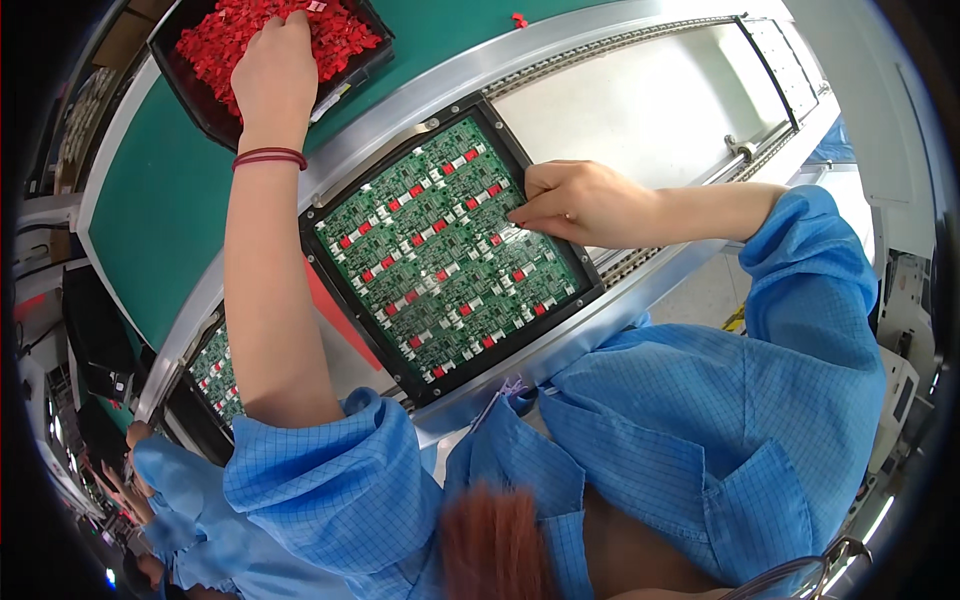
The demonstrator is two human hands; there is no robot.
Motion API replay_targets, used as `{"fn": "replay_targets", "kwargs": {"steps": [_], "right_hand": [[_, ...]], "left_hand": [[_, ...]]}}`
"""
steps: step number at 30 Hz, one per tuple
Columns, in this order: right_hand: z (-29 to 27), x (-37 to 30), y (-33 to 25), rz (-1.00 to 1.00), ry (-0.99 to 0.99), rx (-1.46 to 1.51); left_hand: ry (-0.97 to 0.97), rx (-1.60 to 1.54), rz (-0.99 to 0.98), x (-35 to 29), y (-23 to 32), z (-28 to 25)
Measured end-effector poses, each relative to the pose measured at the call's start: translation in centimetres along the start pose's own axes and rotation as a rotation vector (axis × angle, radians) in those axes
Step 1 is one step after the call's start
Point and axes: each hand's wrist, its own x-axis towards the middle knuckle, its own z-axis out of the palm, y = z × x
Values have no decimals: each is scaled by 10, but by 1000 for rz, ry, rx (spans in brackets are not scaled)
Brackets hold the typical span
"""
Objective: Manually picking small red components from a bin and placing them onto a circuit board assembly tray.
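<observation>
Red pieces (215, 52) fill the black bin (187, 95) at upper left, and fitting them onto the green circuit panel (452, 215), framed in black at the centre, seems the step in hand; the next move calls for careful alignment. The grip of the right hand (575, 203) is pressed together over the panel, anything pinched too small to make out, while the left hand (277, 70) has its fingertips buried, so I cannot tell its grip

Watching remotely, I saw a blue work jacket (650, 385) ruled with a fine, darker grid. Its left sleeve (310, 480) and right sleeve (815, 250) were bunched up near the elbows. Thin dark red bands (270, 157) circled the left wrist (273, 136); a glint (568, 216), too small to identify, showed on the right hand (600, 205).
</observation>
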Motion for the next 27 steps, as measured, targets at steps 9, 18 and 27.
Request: {"fn": "replay_targets", "kwargs": {"steps": [9, 18, 27], "right_hand": [[19, -4, -2, -80, 124, -200], [28, -10, -8, -36, 166, -326], [30, -12, -9, -37, 205, -369]], "left_hand": [[239, 32, 98, -10, -3, 10], [123, 26, 26, -9, -12, 13], [70, 6, -58, -11, -9, 3]]}}
